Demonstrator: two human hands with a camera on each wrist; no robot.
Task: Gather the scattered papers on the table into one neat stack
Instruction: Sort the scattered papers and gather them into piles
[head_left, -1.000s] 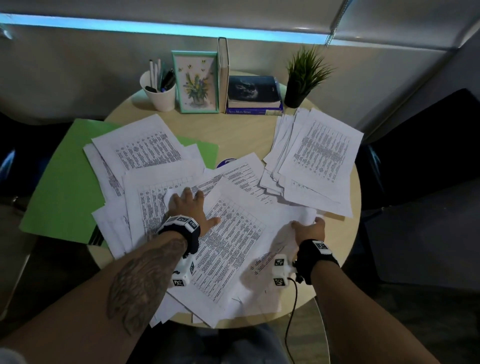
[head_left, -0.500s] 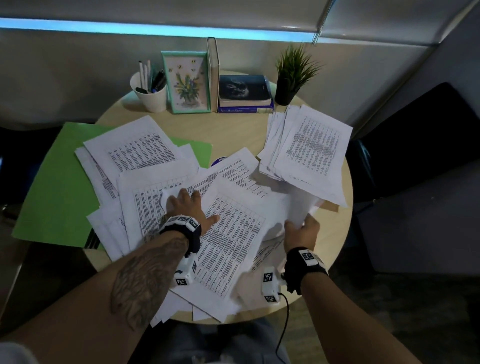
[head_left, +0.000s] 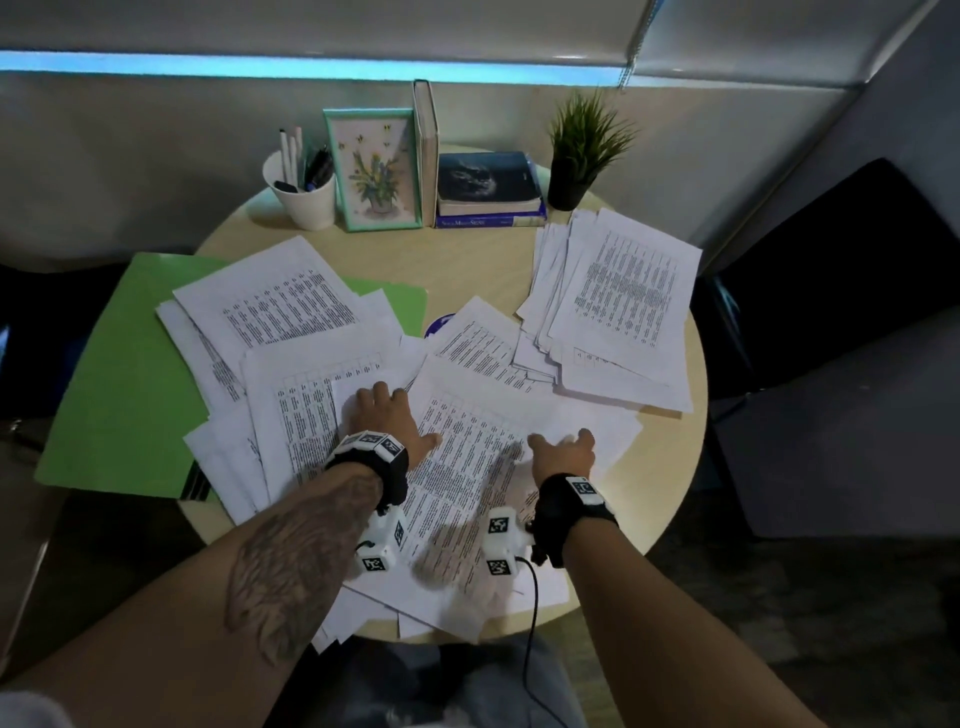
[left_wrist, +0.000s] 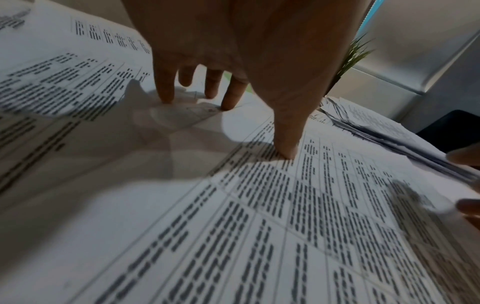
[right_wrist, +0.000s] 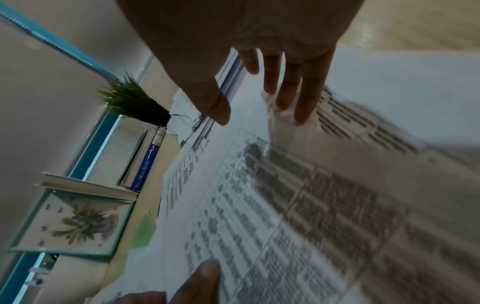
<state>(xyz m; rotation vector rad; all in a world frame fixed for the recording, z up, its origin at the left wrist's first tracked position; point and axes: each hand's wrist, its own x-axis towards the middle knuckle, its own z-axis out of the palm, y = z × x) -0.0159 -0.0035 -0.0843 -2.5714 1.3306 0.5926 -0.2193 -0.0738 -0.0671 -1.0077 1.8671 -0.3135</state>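
Left hand (head_left: 384, 415) lies flat, fingers spread, on the middle heap of papers (head_left: 311, 395), its fingertips (left_wrist: 166, 98) and thumb pressing the printed sheets down, seemingly to pin them while the other hand works. Right hand (head_left: 563, 452), released and grasping nothing, reaches flat across the top sheet (head_left: 467, 467) beside it; the right wrist view shows its straight fingers (right_wrist: 306, 102) at the blurred edge of a sheet, apparently ready to sweep or square it toward the centre.

Printed pages cover most of the round counter (head_left: 670, 467). One loose spread sits on a green folder (head_left: 119, 374) at the left and overhangs the near edge, while a second, rough pile (head_left: 623, 306) rests at the right, its edges fanned out. Judging by this layout, the gathering is at an early stage: the two groups touch at the middle but are not yet merged or aligned.

At the far side stand a pen cup (head_left: 304, 195), a framed flower picture (head_left: 375, 169), books (head_left: 485, 182) and a small plant (head_left: 579, 150), all apart from the hands.
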